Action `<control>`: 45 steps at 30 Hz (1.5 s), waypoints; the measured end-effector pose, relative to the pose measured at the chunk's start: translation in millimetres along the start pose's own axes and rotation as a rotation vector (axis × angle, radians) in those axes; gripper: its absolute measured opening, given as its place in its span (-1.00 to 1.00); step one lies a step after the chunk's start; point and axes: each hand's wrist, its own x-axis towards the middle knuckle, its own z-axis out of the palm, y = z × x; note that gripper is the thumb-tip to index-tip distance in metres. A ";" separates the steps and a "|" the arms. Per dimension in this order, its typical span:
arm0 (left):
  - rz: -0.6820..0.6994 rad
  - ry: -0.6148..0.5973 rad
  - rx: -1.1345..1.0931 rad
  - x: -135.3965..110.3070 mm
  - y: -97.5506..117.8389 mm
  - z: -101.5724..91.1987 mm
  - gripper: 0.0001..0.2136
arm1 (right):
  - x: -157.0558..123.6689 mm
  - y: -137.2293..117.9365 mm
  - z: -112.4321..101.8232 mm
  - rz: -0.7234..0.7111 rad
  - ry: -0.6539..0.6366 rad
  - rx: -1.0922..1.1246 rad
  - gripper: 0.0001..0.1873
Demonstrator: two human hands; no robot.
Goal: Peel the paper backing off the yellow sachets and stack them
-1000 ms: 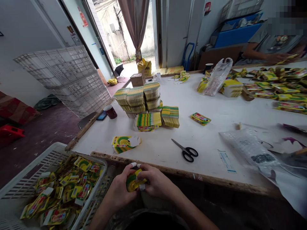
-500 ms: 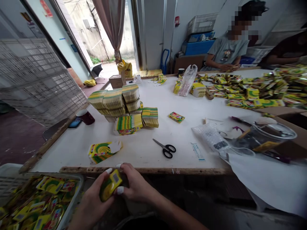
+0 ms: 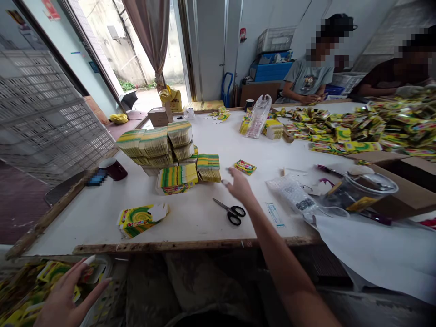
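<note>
My left hand (image 3: 70, 293) is over the crate (image 3: 108, 268) at the lower left, its fingers spread and white tape on a fingertip. Small yellow-green printed boxes (image 3: 56, 271) fill that crate. Stretched out over the table, my right hand (image 3: 239, 185) is empty, thumb and fingers apart. Just beyond its fingers lies a single flat yellow box (image 3: 245, 167). To its left stands a bundle of flat cartons (image 3: 208, 168), close to the thumb but apparently not touched. A fanned pile of flat cartons (image 3: 141, 218) rests near the table's front edge.
Black-handled scissors (image 3: 235, 214) lie below my right hand. Tall carton stacks (image 3: 153, 143) and a dark mug (image 3: 113, 169) stand left. Bubble wrap (image 3: 289, 190), a clear tub (image 3: 364, 188) and a cardboard box (image 3: 405, 177) occupy the right. Two people sit behind a heap of boxes (image 3: 344, 131).
The small yellow box that both hands held is out of them. My left hand has moved left over the crate and opened; my right hand has reached forward and right across the table.
</note>
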 end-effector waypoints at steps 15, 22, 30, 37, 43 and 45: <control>0.477 0.049 -0.172 26.2 94.2 28.1 -0.66 | 40.8 27.6 -50.8 0.024 0.107 -0.164 -0.56; 0.731 0.330 -0.020 46.6 191.8 3.9 -0.65 | -28.1 -80.5 31.2 -0.424 -0.472 0.098 -0.51; 0.791 0.281 0.076 64.0 149.8 1.9 -0.83 | -55.8 -100.0 83.9 -0.414 -0.596 0.213 -0.31; 0.213 0.291 0.191 137.4 21.8 14.2 -0.75 | -39.8 -78.3 65.3 -0.301 -0.637 0.203 -0.50; 0.105 -0.048 0.149 186.4 -38.3 37.0 -0.70 | -34.0 -61.4 62.8 -0.219 -0.638 0.195 -0.57; 0.088 -0.177 0.131 197.0 -47.9 36.9 -0.62 | -32.2 -57.3 62.1 -0.183 -0.640 0.187 -0.57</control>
